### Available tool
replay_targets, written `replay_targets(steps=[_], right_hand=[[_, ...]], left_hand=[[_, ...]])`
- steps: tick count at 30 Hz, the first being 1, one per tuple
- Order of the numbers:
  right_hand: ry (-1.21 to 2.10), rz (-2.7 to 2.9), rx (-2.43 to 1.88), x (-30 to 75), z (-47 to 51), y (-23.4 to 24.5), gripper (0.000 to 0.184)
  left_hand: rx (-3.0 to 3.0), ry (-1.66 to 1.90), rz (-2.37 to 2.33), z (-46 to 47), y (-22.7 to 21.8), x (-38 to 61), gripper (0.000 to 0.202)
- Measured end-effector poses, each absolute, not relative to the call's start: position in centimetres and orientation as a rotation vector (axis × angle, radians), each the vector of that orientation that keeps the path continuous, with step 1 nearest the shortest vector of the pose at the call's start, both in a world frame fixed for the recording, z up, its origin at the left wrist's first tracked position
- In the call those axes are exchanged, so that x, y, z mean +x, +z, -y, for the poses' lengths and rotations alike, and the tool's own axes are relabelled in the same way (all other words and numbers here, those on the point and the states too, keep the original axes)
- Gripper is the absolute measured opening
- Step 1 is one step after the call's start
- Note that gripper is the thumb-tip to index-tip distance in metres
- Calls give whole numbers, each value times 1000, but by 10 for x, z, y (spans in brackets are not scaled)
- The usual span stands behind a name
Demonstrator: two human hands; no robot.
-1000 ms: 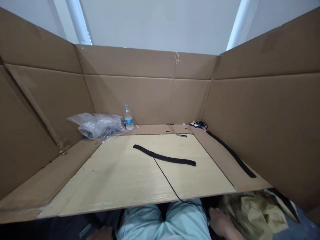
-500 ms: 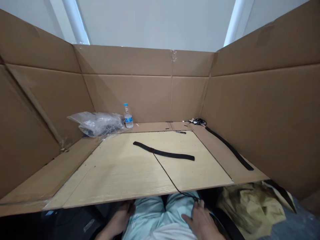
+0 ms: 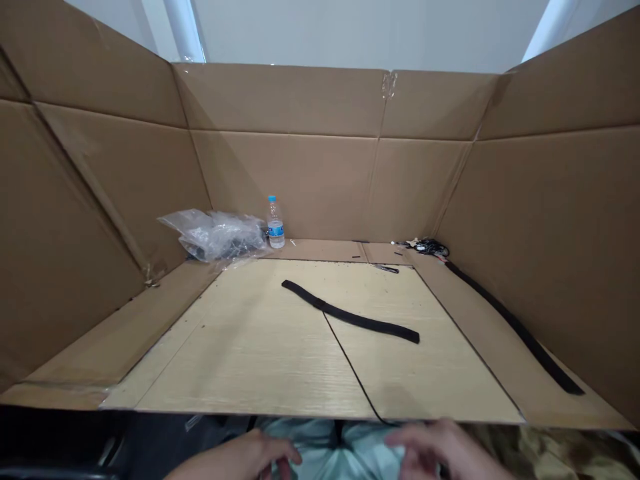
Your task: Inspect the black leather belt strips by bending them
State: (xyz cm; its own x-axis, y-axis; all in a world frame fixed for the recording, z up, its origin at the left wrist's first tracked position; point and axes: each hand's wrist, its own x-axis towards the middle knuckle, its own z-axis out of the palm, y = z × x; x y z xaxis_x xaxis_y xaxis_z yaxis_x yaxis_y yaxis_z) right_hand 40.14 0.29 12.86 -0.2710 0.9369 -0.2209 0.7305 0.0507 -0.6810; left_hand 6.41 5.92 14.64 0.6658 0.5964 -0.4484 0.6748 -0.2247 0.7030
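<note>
A long, flat black strip (image 3: pixel 370 323) lies slantwise on the pale board, with a thin black cord (image 3: pixel 353 367) running from its middle to the front edge. My left hand (image 3: pixel 267 453) is over my lap, below that edge, its fingers loosely bent and apart with nothing in them. Close to where the cord passes over the edge is my right hand (image 3: pixel 435 443). Its fingers look apart and nothing shows in them, though they are slightly blurred and partly cut off by the frame. The cord's far end is hidden.
Tall cardboard walls enclose the board (image 3: pixel 225 360) on three sides. At the back stand a water bottle (image 3: pixel 276 230) and a crumpled clear plastic bag (image 3: pixel 220 235). A second black strip (image 3: pixel 520 327) lies along the right, near tangled cables (image 3: pixel 427 247). A small metal tool (image 3: pixel 386 268) lies nearby.
Both hands have risen from my lap toward the board's front edge. The strip's right end appears lower and farther right; the whole view has also shifted as my head moved.
</note>
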Motion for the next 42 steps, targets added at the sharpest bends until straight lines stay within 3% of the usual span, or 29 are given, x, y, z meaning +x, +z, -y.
replay_targets(steps=[3, 5, 9, 13, 19, 24, 27, 32, 37, 42], right_hand=[[573, 1930, -1627, 389, -58, 151, 38], [300, 1975, -1593, 380, -97, 149, 42], [244, 2079, -1673, 367, -140, 130, 45], [220, 2149, -1627, 364, -141, 121, 37], [91, 2274, -1505, 369, -166, 132, 26], [69, 2158, -1389, 372, -204, 131, 30], [75, 2095, -1283, 372, -207, 124, 32], [80, 2128, -1121, 373, -195, 119, 34], [71, 2144, -1049, 375, -195, 117, 30], [-124, 2159, -1200, 373, -196, 117, 34]], left_hand=[[1872, 128, -838, -84, 176, 82, 22], [1818, 424, -881, -107, 175, 94, 22], [1820, 889, -1157, -149, 143, 114, 20], [1754, 897, -1286, -184, 117, 121, 28], [1583, 671, -1108, -236, 135, 143, 37], [1145, 1155, -1062, -255, 128, 175, 55], [1094, 1239, -776, -256, 113, 180, 63], [1002, 1175, -541, -253, 109, 173, 52], [883, 1193, -655, -246, 118, 175, 30], [850, 1271, -704, -244, 123, 176, 21]])
